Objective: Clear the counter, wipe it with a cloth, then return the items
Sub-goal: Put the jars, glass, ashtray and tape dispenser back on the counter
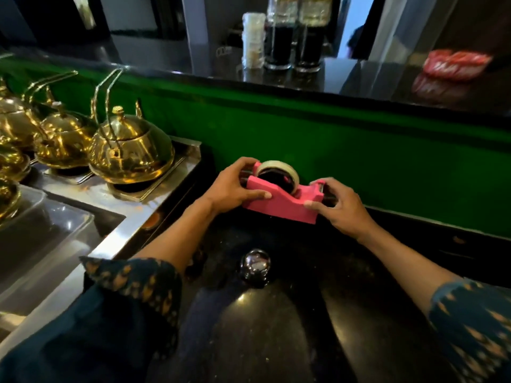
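A: Location of the pink plastic tape dispenser?
B: On the black polished counter, against the green wall.
A: Hand status?
B: Left hand grasps its roll end; right hand grasps its cutter end.

A green wall panel (glossy) backs a raised black ledge.

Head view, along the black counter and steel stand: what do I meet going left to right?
Brass kettles on the steel stand → left hand → pink tape dispenser → right hand. Both hands grip the dispenser's ends. The chrome bell sits nearer, below the dispenser.
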